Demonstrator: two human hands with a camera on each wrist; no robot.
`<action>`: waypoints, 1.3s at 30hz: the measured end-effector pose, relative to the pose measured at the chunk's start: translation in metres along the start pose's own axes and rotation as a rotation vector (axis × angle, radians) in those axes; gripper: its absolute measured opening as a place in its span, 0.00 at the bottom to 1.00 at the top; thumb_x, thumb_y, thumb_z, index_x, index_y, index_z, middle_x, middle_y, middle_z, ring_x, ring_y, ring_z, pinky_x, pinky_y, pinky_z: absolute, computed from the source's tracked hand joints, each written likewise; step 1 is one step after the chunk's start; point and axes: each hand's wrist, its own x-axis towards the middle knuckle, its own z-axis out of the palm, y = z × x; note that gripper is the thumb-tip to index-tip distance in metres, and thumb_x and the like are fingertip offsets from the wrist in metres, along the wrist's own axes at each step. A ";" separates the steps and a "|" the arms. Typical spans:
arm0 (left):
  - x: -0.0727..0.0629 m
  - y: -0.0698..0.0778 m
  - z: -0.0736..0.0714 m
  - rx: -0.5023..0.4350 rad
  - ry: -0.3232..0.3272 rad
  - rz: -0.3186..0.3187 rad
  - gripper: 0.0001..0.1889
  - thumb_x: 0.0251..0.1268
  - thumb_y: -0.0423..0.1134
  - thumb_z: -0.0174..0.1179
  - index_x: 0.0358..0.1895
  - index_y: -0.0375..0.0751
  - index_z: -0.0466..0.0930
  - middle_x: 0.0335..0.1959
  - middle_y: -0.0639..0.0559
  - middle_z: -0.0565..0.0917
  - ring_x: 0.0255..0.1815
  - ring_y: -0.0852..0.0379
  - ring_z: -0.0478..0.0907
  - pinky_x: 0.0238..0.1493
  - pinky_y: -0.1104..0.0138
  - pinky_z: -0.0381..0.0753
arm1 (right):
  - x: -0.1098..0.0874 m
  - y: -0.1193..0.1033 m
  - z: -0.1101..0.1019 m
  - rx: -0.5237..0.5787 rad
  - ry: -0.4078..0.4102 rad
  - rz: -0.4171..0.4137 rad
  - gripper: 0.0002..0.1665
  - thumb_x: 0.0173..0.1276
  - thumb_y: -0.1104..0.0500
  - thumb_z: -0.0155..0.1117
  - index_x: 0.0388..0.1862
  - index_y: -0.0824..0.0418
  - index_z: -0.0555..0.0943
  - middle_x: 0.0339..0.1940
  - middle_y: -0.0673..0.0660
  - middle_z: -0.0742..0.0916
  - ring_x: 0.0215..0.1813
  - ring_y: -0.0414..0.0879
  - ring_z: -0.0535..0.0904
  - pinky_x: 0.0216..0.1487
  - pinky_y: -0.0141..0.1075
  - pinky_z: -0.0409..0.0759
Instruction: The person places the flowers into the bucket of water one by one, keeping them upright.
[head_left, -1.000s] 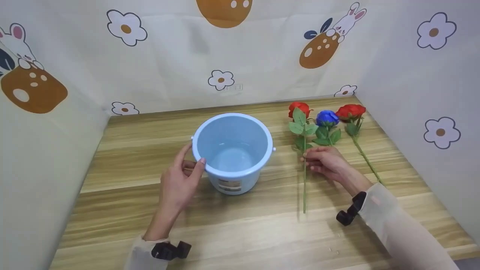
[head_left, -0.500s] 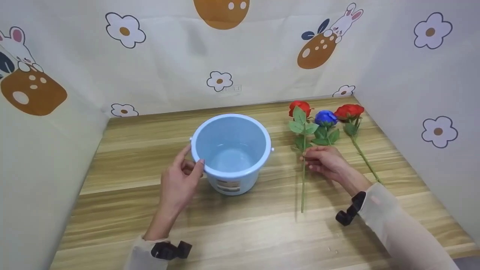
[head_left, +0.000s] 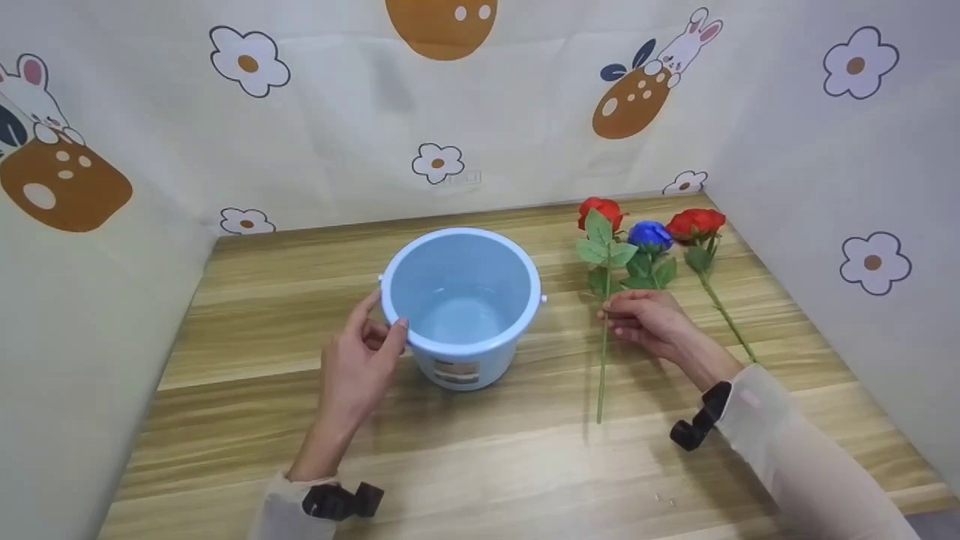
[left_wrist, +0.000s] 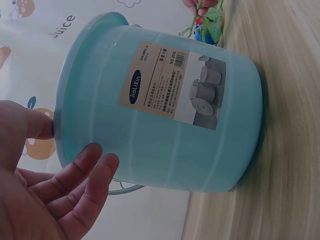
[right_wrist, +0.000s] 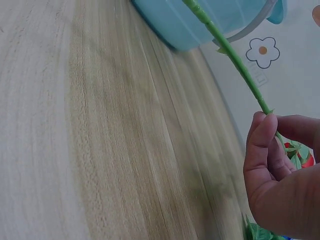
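Observation:
A light blue plastic bucket [head_left: 469, 367] with a label stands upright on the wood-grain table. My left hand [head_left: 360, 371] holds its rim at the near left, thumb on the rim and fingers at the outer wall. In the left wrist view, curled fingertips [left_wrist: 90, 150] lie close to the bucket wall. My right hand [head_left: 649, 326] pinches the green stem of a red artificial rose [head_left: 600, 215] between thumb and fingers. The stem's bare end points toward me, right of the bucket. A blue rose [head_left: 650, 236] and another red rose [head_left: 696, 224] lie farther right.
Cloth-like walls with flower and rabbit prints enclose the table [head_left: 480, 465] at the back and both sides. Tiny clear bits [head_left: 665, 499] lie near the front. A black wrist mount [head_left: 701, 418] sits on the right sleeve.
The lower end of the held rose's stem has swung slightly left toward the bucket, and its bloom has risen a little. The left hand and bucket stay put, while the view shifts slightly.

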 end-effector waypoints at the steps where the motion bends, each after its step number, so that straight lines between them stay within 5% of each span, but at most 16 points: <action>1: 0.000 0.000 0.000 -0.001 0.001 0.006 0.29 0.74 0.40 0.65 0.75 0.40 0.74 0.33 0.44 0.88 0.32 0.56 0.82 0.31 0.70 0.78 | 0.000 0.000 0.001 0.003 -0.001 -0.002 0.10 0.77 0.67 0.62 0.35 0.60 0.86 0.32 0.54 0.93 0.27 0.38 0.87 0.30 0.28 0.84; 8: -0.001 0.000 -0.001 -0.013 -0.018 -0.020 0.30 0.75 0.42 0.64 0.77 0.42 0.72 0.35 0.44 0.87 0.35 0.54 0.83 0.33 0.70 0.79 | 0.000 -0.002 0.004 0.011 0.003 -0.002 0.02 0.75 0.66 0.67 0.40 0.64 0.85 0.33 0.56 0.93 0.28 0.39 0.87 0.30 0.28 0.84; 20: 0.000 0.001 -0.002 -0.002 -0.037 -0.064 0.31 0.75 0.43 0.64 0.79 0.44 0.70 0.36 0.44 0.87 0.37 0.52 0.84 0.34 0.70 0.81 | 0.000 -0.005 0.007 0.007 0.000 0.001 0.08 0.76 0.68 0.63 0.36 0.61 0.86 0.33 0.55 0.93 0.28 0.39 0.86 0.30 0.29 0.84; 26: -0.001 0.000 -0.001 0.000 -0.026 -0.051 0.31 0.75 0.43 0.64 0.78 0.43 0.71 0.35 0.44 0.88 0.36 0.53 0.84 0.34 0.70 0.81 | -0.001 -0.003 0.007 0.020 -0.004 -0.006 0.03 0.73 0.67 0.68 0.37 0.62 0.85 0.32 0.54 0.92 0.29 0.40 0.86 0.31 0.29 0.84; 39: -0.002 -0.002 0.001 -0.006 0.007 -0.012 0.30 0.74 0.42 0.65 0.76 0.40 0.73 0.34 0.44 0.89 0.35 0.55 0.85 0.34 0.71 0.80 | -0.003 -0.004 0.011 0.021 -0.019 -0.010 0.12 0.76 0.68 0.62 0.31 0.59 0.84 0.30 0.53 0.91 0.29 0.40 0.85 0.31 0.29 0.84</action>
